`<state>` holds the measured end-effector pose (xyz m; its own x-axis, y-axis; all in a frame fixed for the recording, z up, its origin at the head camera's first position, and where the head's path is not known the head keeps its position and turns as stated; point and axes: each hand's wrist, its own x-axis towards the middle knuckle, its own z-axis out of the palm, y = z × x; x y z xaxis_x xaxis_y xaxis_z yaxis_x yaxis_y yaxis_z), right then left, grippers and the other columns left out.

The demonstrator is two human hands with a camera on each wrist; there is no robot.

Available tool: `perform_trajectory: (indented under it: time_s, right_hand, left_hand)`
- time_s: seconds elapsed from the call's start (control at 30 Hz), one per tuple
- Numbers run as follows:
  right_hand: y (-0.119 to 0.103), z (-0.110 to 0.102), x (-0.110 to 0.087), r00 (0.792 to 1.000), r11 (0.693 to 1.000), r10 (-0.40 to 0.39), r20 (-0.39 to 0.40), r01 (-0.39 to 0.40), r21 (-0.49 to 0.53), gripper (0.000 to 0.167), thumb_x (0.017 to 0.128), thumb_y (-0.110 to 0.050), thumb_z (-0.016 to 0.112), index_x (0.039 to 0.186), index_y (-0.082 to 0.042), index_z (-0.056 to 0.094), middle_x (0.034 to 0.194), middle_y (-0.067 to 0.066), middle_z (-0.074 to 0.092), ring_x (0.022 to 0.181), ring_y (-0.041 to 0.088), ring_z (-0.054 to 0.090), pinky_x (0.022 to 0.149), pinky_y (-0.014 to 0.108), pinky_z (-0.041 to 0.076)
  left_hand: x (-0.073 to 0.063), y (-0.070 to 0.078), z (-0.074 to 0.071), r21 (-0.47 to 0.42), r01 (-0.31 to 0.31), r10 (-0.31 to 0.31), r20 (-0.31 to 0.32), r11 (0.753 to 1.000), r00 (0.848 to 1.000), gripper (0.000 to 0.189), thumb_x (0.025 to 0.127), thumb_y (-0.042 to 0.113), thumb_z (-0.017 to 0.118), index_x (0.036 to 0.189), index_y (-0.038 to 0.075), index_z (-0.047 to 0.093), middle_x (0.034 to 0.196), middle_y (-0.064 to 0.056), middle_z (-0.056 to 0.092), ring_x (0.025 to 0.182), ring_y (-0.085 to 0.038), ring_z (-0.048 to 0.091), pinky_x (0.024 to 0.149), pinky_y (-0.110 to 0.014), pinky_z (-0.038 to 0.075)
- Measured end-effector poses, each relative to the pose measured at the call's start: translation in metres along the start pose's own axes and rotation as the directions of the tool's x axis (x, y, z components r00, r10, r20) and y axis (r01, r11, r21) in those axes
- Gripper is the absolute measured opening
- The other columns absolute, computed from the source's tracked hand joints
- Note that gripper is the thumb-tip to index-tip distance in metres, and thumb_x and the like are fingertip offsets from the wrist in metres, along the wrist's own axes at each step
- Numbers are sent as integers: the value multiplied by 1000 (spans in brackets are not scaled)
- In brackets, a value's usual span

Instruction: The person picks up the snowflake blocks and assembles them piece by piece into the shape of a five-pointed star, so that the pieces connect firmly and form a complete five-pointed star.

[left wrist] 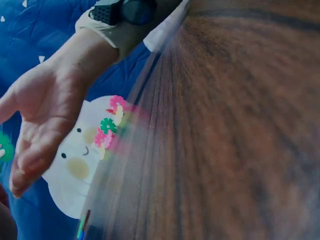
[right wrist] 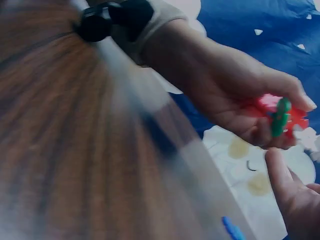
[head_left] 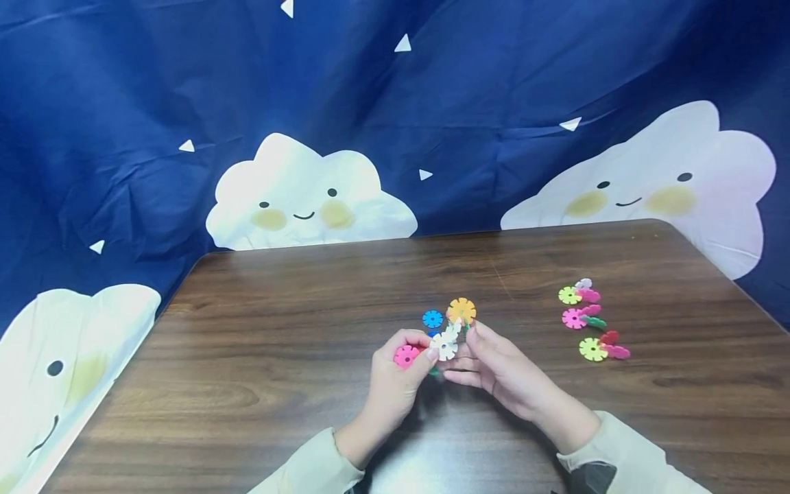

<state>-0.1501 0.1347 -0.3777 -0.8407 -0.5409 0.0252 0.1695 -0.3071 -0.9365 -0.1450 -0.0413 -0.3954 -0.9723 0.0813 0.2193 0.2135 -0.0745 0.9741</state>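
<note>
So, left hand (head_left: 391,384) pinching some flower discs (head_left: 443,347), right hand (head_left: 509,374) loose beside it.

The left hand has thumb and fingers clamped on the bunch, with a white disc right by its thumb tip and a pink disc (head_left: 406,357) up against its fingers. Right wrist view shows a green disc (right wrist: 281,117) at that grip too. The right hand's fingers are mostly straight, thumb apart from them, with an orange disc (head_left: 462,311) just beyond its thumb tip; can't tell if they touch. A blue disc (head_left: 433,319) is just past the left hand's fingers, can't tell if it's joined on. Right of the right hand, three little clusters (head_left: 593,349) lie on the brown table (head_left: 278,329).
</note>
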Motion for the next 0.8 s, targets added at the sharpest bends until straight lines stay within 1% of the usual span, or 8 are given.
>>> perform_trajectory:
  time_s: [0.1,0.2,0.27,0.37,0.53,0.6,0.67,0.8]
  right_hand:
    - [7,3,0,996,998,-42,-79,38,-46,51,99,-28,42,134,7,29,102,1,65,98,14,63,88,30,52]
    - [13,7,1,979,996,-77,-188,65,-67,22,96,-21,50,112,-6,56,93,-4,67,89,11,63,82,26,53]
    - [16,11,2,962,994,-100,-253,87,-61,9,94,-15,54,97,-16,63,86,-5,68,83,8,64,77,24,53]
    - [19,18,5,928,994,-112,-355,108,-31,16,89,-9,59,84,-22,67,78,-8,67,74,5,63,72,21,53]
    - [21,27,9,859,994,-104,-502,110,-18,24,85,-4,62,74,-24,67,74,-11,63,68,2,59,70,20,52]
    - [21,28,10,840,994,-104,-532,106,-27,25,85,-2,62,72,-23,66,73,-11,62,67,2,58,70,21,52]
    - [21,28,11,829,994,-103,-550,99,-37,26,85,-2,61,71,-23,66,71,-10,61,66,3,57,69,21,51]
    - [18,24,11,819,994,-109,-563,80,-76,26,85,-2,60,70,-22,66,67,-9,60,66,4,56,69,22,50]
  left_hand:
    - [0,2,0,-30,-10,9,-34,999,999,13,80,-4,63,91,-9,59,88,-9,59,67,-3,54,59,-13,48]
    - [-1,2,0,-60,-27,25,-34,998,999,15,81,-5,62,92,-12,57,89,-5,57,67,-4,56,60,-14,50]
    - [-1,2,0,-74,-39,37,-32,996,999,15,82,-4,62,93,-12,56,90,-5,57,67,-4,57,61,-14,50]
    - [-1,2,1,-73,-71,68,-37,995,997,14,82,-4,62,93,-10,57,91,-7,56,70,-5,57,62,-15,50]
    - [-2,-1,2,6,-168,168,-57,986,984,14,79,-4,65,92,-5,60,94,-12,52,81,-7,52,64,-12,48]
    - [-2,-2,2,22,-157,158,-61,987,985,17,78,-4,66,94,-3,59,95,-12,52,81,-6,52,64,-12,47]
    - [-2,-2,1,2,-119,119,-49,993,992,22,78,-3,65,98,-4,57,93,-9,53,74,-5,53,61,-12,47]
    - [-3,-4,-3,-59,-79,79,-9,995,997,30,80,-1,63,106,-8,50,91,-5,52,71,-4,53,61,-13,46]
